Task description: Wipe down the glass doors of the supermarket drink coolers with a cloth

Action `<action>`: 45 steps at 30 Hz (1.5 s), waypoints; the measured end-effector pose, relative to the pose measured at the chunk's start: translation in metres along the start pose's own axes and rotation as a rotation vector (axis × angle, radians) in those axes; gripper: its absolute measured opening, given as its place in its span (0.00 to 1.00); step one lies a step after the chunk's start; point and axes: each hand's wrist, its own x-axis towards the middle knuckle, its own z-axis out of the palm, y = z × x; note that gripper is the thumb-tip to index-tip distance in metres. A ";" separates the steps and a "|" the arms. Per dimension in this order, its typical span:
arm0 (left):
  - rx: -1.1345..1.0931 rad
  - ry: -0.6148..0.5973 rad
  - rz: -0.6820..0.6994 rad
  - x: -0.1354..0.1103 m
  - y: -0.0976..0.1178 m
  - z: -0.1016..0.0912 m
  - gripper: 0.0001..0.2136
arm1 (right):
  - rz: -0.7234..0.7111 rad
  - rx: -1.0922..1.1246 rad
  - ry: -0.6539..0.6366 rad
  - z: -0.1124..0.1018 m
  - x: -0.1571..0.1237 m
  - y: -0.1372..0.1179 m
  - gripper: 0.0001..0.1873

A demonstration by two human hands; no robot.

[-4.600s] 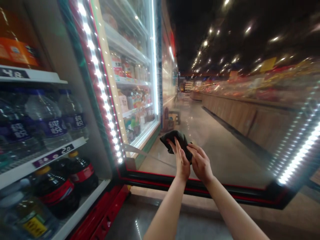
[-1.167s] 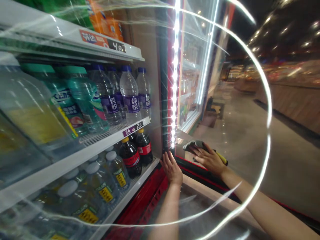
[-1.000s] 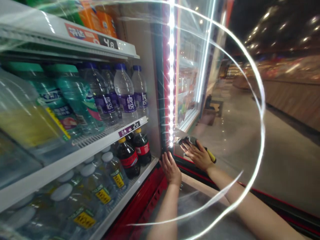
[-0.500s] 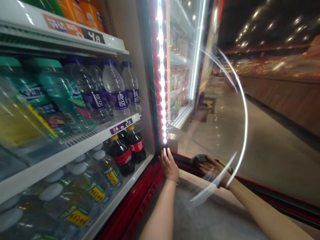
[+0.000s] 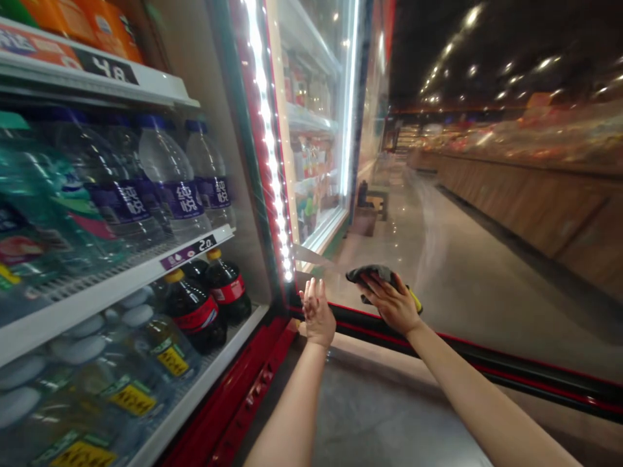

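Note:
My right hand (image 5: 393, 301) presses a dark grey cloth (image 5: 372, 275) with a yellow edge flat against the glass door (image 5: 452, 279), just above its black and red bottom frame (image 5: 467, 353). My left hand (image 5: 319, 314) is open, fingers stretched upward, by the door's lower hinge-side corner. Whether its palm touches the glass or the frame I cannot tell. Right beside it ends a lit LED strip (image 5: 272, 155) that runs up the cooler's edge.
On the left, cooler shelves hold water bottles (image 5: 180, 188), cola bottles (image 5: 195, 311) and yellow-labelled bottles (image 5: 131, 389). A red sill (image 5: 228, 395) runs along the cooler's bottom. Beyond the glass are another lit cooler (image 5: 316, 130), a shop floor and a long wood-panelled counter (image 5: 525, 194).
The view has turned to the right. My right hand and the cloth have moved up the glass from the bottom frame. My left hand has shifted slightly right, away from the LED strip.

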 end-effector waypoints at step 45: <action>-0.271 0.080 0.679 0.014 0.143 0.000 0.40 | 0.353 -0.266 0.065 -0.094 -0.157 0.127 0.34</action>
